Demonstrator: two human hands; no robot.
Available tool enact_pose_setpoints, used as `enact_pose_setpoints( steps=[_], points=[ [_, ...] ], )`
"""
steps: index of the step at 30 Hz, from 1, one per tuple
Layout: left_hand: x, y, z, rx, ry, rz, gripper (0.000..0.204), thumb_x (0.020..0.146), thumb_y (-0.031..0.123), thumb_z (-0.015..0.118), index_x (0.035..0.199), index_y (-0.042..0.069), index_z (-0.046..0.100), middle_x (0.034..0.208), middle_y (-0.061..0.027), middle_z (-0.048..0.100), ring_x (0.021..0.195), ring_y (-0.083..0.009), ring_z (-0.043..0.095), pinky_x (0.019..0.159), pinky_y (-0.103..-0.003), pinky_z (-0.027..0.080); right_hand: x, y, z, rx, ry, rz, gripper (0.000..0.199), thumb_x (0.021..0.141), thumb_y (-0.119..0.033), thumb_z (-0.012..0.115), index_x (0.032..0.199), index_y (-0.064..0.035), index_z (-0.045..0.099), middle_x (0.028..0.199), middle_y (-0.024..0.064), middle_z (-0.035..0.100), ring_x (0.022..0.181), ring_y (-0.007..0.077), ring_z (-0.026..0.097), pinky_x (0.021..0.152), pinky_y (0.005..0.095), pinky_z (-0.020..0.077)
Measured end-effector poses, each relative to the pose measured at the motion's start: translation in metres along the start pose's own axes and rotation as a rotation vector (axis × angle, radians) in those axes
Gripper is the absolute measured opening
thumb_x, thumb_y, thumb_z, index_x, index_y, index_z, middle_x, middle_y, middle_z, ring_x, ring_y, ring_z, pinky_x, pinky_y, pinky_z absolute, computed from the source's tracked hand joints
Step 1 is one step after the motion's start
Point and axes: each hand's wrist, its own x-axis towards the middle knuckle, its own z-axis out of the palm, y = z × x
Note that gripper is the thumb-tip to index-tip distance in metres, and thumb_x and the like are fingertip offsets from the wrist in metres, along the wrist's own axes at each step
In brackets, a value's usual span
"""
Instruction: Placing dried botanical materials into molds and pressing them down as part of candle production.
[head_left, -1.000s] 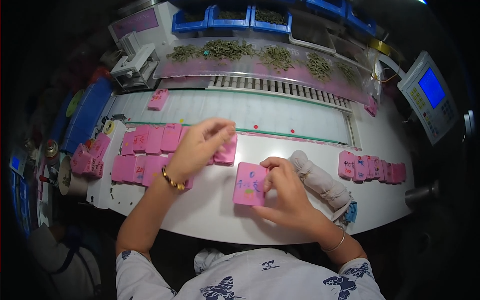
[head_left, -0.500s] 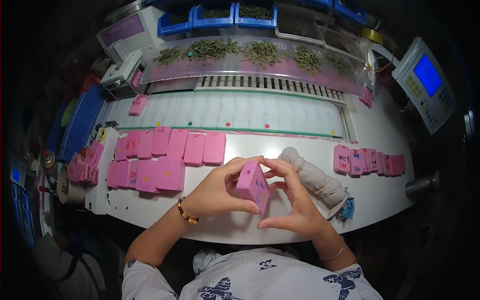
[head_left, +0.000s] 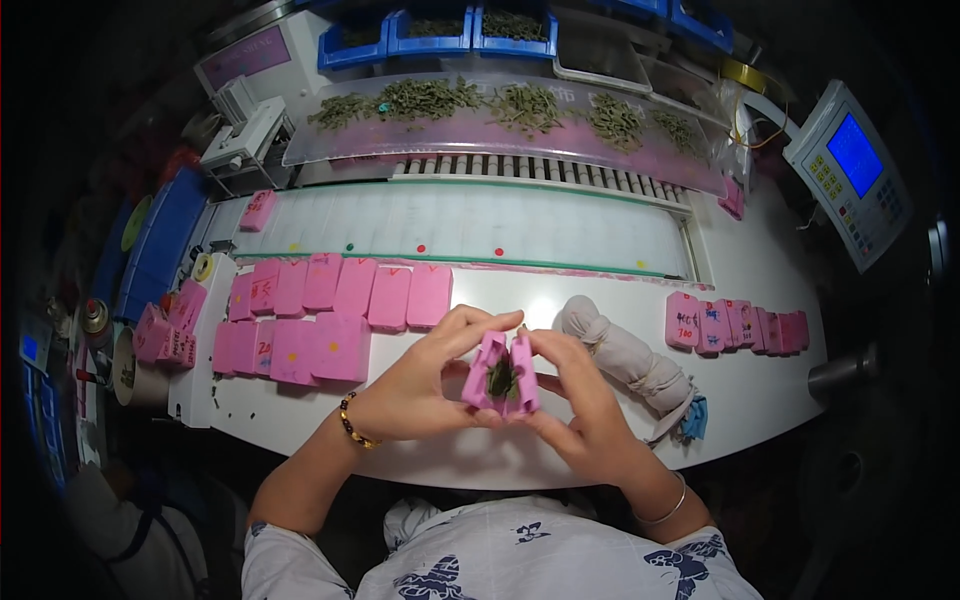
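Between my two hands, above the near part of the white table [head_left: 470, 462], a small pink box is parted into two halves. My left hand [head_left: 415, 385] grips the left half [head_left: 484, 368], its thumb at the lower end. The right half [head_left: 525, 374] is held by my right hand [head_left: 590, 405], fingers at the top and thumb below. Dark green dried leaf pieces [head_left: 502, 379] show in the gap between them. To the left stand two rows of pink boxes [head_left: 340, 345], some with coloured dots or handwriting.
A rolled whitish cloth [head_left: 640, 365] lies right of my hands; a row of pink boxes [head_left: 712, 324] stands beyond it. Across the table runs a white belt [head_left: 400, 222] carrying one pink box [head_left: 257, 211]. Behind are a leaf-strewn clear tray [head_left: 460, 140], blue bins [head_left: 430, 44] and a control panel [head_left: 838, 175].
The pink box in my hands was closed and tilted; now it is parted, showing green pieces inside. My right hand has closed onto it. The belt's dots and its pink box have shifted left.
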Motion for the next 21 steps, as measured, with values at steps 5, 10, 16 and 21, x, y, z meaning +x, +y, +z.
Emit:
enact_pose_setpoints(
  steps=[5, 10, 16, 21],
  points=[
    [-0.003, -0.005, 0.006, -0.252, 0.143, 0.046, 0.093, 0.073, 0.007, 0.086, 0.149, 0.000, 0.033, 0.134, -0.0060, 0.043, 0.121, -0.0148, 0.049, 0.106, -0.030, 0.041, -0.001, 0.014, -0.009, 0.428, 0.050, 0.113, 0.074, 0.089, -0.001, 0.068, 0.151, 0.0029, 0.027, 0.146, 0.0159, 0.036, 0.138, 0.0269, 0.040, 0.105, 0.0379, 0.0480],
    [0.005, -0.011, 0.020, -0.763, 0.159, 0.038, 0.088, 0.076, 0.002, 0.082, 0.149, 0.002, 0.032, 0.135, -0.0073, 0.043, 0.121, -0.0167, 0.049, 0.102, -0.033, 0.046, 0.007, 0.002, 0.004, 0.478, 0.217, 0.068, 0.074, 0.082, -0.002, 0.075, 0.144, 0.0008, 0.037, 0.139, 0.0134, 0.041, 0.131, 0.0243, 0.046, 0.104, 0.0393, 0.0463],
    [0.018, -0.012, 0.046, -0.837, 0.325, 0.114, 0.071, 0.082, 0.002, 0.076, 0.142, 0.002, 0.038, 0.134, -0.0070, 0.043, 0.125, -0.0182, 0.046, 0.106, -0.034, 0.043, 0.014, 0.010, 0.008, 0.370, 0.291, 0.035, 0.071, 0.081, -0.005, 0.078, 0.142, -0.0031, 0.040, 0.136, 0.0114, 0.043, 0.127, 0.0215, 0.047, 0.101, 0.0359, 0.0460],
    [0.020, -0.014, 0.050, -0.620, 0.399, 0.144, 0.068, 0.083, 0.003, 0.077, 0.139, 0.001, 0.039, 0.134, -0.0076, 0.044, 0.129, -0.0189, 0.042, 0.111, -0.035, 0.037, 0.013, 0.010, 0.001, 0.802, 0.294, 0.223, 0.070, 0.088, -0.003, 0.071, 0.148, -0.0018, 0.033, 0.141, 0.0091, 0.043, 0.130, 0.0195, 0.044, 0.106, 0.0361, 0.0426]
  ],
)
